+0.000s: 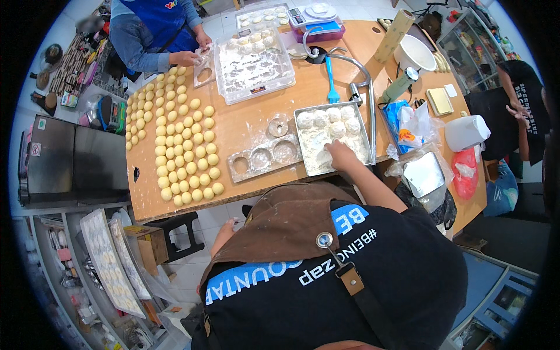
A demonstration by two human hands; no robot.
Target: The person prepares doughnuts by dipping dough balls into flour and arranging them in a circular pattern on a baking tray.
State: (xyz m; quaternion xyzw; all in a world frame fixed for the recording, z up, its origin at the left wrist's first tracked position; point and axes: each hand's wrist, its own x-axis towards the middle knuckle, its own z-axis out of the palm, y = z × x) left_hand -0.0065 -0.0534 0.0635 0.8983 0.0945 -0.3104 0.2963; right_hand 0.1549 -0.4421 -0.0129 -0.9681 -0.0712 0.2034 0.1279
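Observation:
My right hand [340, 156] reaches down into a square metal tray [370, 146] of white flour. Its fingers are bent together at the flour, and what they hold, if anything, is hidden. Several flour-coated dough balls [336, 128] lie along the tray's far side. Touching the tray's left side is a wooden mould [272, 156] with round holes, dusted with flour. A round floury disc [277, 128] sits just beyond it. Low at my left side, below the table edge, is my left hand [224, 235]; my brown apron covers part of it and its fingers hardly show.
Rows of yellow dough balls [184, 160] cover the table's left. Across it, a person's hands [189, 57] work beside a floury plastic tray [256, 90]. To the right are a blue brush [332, 87], a curved metal hook [370, 111], a green hand blender [399, 87] and a white jug [466, 133].

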